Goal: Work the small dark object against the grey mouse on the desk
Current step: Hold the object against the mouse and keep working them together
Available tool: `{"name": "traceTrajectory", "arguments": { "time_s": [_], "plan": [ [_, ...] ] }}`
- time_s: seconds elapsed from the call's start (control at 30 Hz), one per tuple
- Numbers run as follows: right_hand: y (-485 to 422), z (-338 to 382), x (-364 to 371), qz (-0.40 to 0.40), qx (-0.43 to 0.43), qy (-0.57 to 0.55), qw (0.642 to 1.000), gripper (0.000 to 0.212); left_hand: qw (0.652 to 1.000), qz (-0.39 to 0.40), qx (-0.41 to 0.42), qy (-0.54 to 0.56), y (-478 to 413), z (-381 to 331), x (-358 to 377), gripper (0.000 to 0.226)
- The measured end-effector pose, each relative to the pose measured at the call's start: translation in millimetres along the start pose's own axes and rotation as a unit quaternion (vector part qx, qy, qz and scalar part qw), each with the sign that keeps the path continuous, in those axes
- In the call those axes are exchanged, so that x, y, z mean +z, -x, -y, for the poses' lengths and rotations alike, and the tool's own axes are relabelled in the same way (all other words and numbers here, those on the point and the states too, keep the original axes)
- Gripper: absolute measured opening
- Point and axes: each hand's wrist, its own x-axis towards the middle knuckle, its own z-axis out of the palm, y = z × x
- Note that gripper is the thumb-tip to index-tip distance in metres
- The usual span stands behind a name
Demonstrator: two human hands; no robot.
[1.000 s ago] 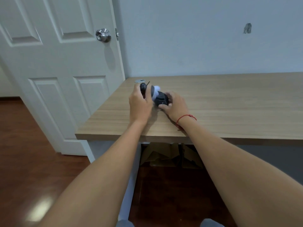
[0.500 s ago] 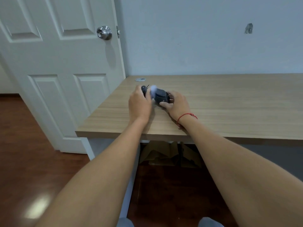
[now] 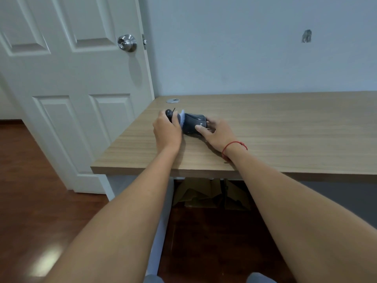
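The desk (image 3: pixel 285 127) is pale wood with fine lengthwise grain; the mouse (image 3: pixel 193 124) dark grey with pale lettering, a light blue tuft (image 3: pixel 182 119) at its left; the small object (image 3: pixel 169 113) black; the door (image 3: pixel 61 78) white, knob (image 3: pixel 126 42) silver; the wrist string (image 3: pixel 234 146) red; the floor (image 3: pixel 30 190) glossy reddish-brown.

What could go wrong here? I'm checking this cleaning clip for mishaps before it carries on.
The grey mouse is tipped on its side, steadied only by the right hand, so a hard push from the left hand could make it slip. The small dark object may also twist out of that grip. Both sit near the desk corner, so either could perhaps drop to the floor.
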Motion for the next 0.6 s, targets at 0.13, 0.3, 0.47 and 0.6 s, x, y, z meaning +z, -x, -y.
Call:
{"name": "traceTrajectory", "arguments": {
  "time_s": [0.13,0.3,0.47,0.6],
  "plan": [
    [-2,-1,0,-0.007,0.006,0.004,1.000,0.033,0.995,0.006,0.050,0.085,4,-9,-2,0.027],
    [0,2,0,0.000,0.006,0.003,1.000,0.036,0.999,0.002,0.044,0.029,4,-6,0,0.027],
    [-1,1,-2,-0.016,0.034,-0.014,0.999,0.038,1.000,0.024,0.012,0.002,3,-5,-3,0.024],
    [0,1,-5,-0.023,0.052,-0.024,0.998,0.052,0.991,0.072,0.106,0.042,10,-13,-4,0.023]
  ]
}}
